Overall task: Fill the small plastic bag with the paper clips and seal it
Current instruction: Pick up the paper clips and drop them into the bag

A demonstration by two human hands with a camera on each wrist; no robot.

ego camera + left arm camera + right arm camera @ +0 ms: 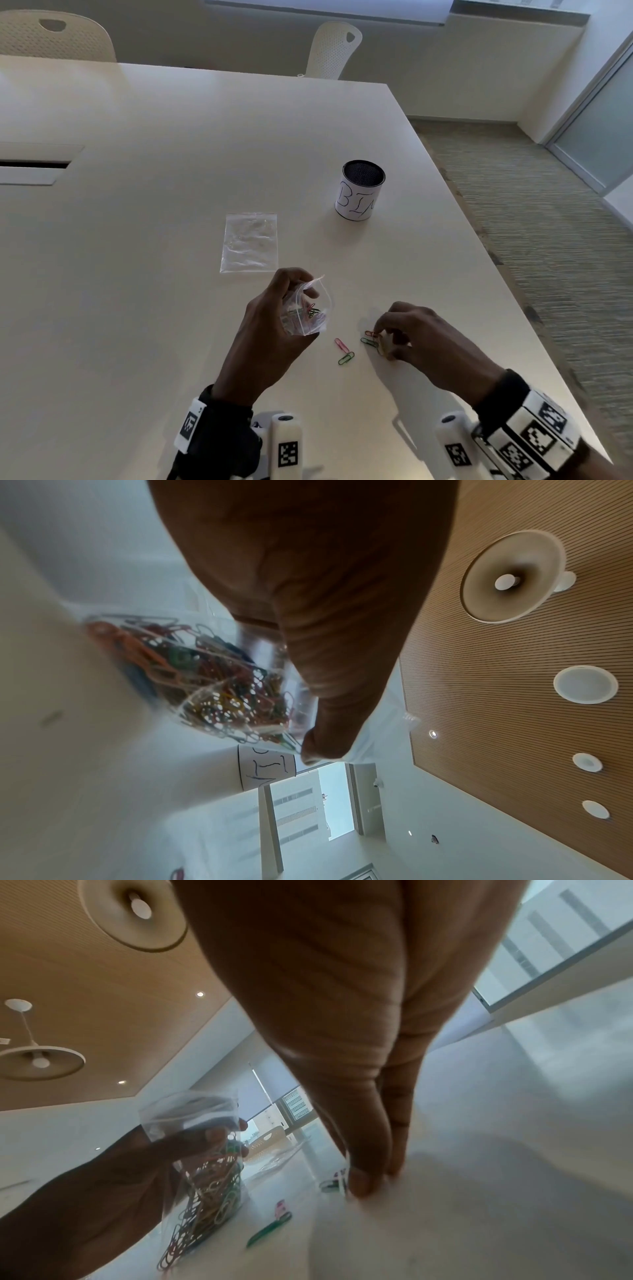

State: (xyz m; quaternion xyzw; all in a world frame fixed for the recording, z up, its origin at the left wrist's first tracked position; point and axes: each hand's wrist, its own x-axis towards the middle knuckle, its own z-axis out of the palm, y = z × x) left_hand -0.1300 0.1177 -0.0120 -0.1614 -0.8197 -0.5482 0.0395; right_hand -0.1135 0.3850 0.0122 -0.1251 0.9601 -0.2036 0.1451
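A large white table [154,171] fills the head view. Two perforated white chairs [334,48] stand at its far edge, top of frame. Striped carpet [548,222] runs down the right. Round pendant lamps [510,574] hang from a slatted wooden ceiling [514,723].

Small clear plastic bag [306,310] held off the table, mouth open, stuffed with a tangle of coloured paper clips [219,680]. Loose on the table just beside it: pink clip [341,344], green clip [346,358], red clip [370,333] and dark green clip [368,341].
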